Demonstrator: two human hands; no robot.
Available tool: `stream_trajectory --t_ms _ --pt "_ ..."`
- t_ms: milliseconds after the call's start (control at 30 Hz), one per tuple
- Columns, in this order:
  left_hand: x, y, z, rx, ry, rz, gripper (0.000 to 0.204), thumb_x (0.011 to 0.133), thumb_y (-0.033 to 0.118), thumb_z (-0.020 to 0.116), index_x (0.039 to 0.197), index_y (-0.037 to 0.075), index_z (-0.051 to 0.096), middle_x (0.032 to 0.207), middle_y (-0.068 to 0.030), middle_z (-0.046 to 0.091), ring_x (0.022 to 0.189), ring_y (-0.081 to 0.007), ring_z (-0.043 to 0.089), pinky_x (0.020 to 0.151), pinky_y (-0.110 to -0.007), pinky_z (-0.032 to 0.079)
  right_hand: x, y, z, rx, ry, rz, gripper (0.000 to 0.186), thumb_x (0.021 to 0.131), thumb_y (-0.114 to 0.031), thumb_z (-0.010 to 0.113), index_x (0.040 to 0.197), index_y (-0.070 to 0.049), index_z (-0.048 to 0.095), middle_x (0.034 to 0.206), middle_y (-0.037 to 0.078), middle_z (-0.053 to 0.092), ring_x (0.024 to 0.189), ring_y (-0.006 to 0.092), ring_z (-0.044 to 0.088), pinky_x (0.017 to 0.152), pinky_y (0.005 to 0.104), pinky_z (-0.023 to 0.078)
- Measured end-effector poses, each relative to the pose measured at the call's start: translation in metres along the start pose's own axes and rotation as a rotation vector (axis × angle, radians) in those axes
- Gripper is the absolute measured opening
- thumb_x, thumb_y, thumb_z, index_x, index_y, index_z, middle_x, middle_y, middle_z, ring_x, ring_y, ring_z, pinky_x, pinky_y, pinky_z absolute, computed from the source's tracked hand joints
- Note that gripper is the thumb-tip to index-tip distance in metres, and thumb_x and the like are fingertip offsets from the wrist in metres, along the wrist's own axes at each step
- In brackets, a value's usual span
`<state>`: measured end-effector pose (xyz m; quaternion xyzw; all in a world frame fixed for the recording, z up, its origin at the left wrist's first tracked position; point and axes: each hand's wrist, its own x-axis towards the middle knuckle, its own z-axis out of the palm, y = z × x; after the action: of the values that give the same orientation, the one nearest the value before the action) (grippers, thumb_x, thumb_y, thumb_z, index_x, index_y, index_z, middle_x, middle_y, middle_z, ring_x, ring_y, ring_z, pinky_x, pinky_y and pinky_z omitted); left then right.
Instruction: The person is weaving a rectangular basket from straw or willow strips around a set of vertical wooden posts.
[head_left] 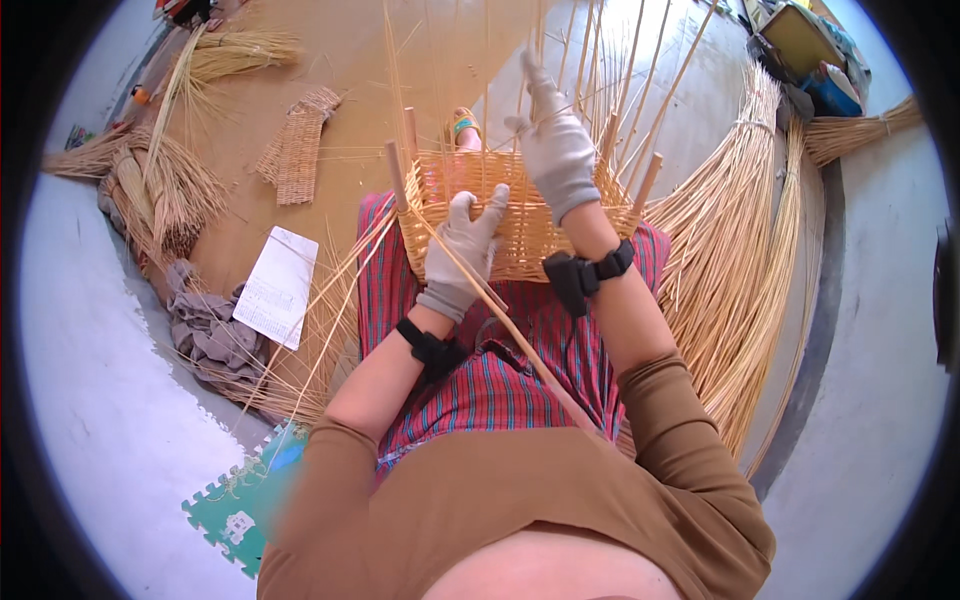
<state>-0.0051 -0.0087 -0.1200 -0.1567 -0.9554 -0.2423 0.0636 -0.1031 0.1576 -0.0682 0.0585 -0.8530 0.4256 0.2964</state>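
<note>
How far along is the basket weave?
Done: the basket has woven side walls up to about the corner posts' lower half. In hand: left hand presses the near wall and a loose cane strand; right hand works among the upright stakes. Left: stakes stand unwoven above, no rim yet.
</note>
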Motion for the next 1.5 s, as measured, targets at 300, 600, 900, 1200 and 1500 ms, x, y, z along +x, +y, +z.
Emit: stream_trajectory --t_ms 300,600,900,1200,1500 --pt "0.025 0.051 -0.002 -0.042 0.182 0.41 0.078 0.083 0.016 0.08 0.154 0.02 0.05 0.134 -0.018 0.055 0.099 -0.0366 0.067 0.087 -0.047 0.055 -0.066 0.03 -0.099 0.4 0.024 0.652 0.027 0.105 -0.008 0.058 0.131 -0.006 0.063 0.104 0.007 0.071 0.071 0.0084 0.058 0.068 0.0266 0.052" --pt "0.045 0.085 0.028 0.2 -0.337 0.11 0.079 0.087 0.011 0.073 0.159 0.025 0.041 0.124 -0.0198 0.053 0.091 -0.038 0.069 0.082 -0.047 0.058 -0.109 0.108 -0.137 0.314 0.236 0.386 0.037 0.106 -0.006 0.057 0.142 -0.014 0.061 0.096 0.006 0.071 0.074 0.0083 0.058 0.07 0.0263 0.053" --pt "-0.01 -0.017 0.012 -0.433 0.257 0.365 0.037 0.088 -0.003 0.076 0.121 0.014 0.072 0.117 -0.0111 0.063 0.089 -0.0214 0.067 0.074 -0.033 0.058 -0.122 -0.026 -0.095 0.352 -0.041 0.247 0.025 0.099 -0.011 0.072 0.123 -0.005 0.07 0.089 0.002 0.071 0.065 0.0055 0.059 0.059 0.0244 0.051" --pt "-0.002 -0.059 -0.006 -0.664 0.613 -0.301 0.045 0.094 0.01 0.076 0.131 0.001 0.052 0.114 -0.009 0.062 0.103 -0.0168 0.063 0.092 -0.031 0.054 -0.134 -0.105 -0.027 0.219 -0.563 -0.135 0.014 0.093 -0.029 0.072 0.094 -0.015 0.069 0.08 0.009 0.07 0.075 0.0325 0.07 0.063 0.0442 0.055" --pt "-0.03 -0.076 -0.002 -1.169 0.554 -0.342 0.044 0.093 0.006 0.078 0.128 0.008 0.051 0.111 -0.0036 0.063 0.095 -0.0123 0.064 0.082 -0.029 0.058 -0.119 -0.105 0.001 0.162 -0.558 -0.487 0.04 0.09 -0.014 0.071 0.129 -0.02 0.07 0.091 0.005 0.069 0.085 0.0269 0.07 0.076 0.0413 0.058"
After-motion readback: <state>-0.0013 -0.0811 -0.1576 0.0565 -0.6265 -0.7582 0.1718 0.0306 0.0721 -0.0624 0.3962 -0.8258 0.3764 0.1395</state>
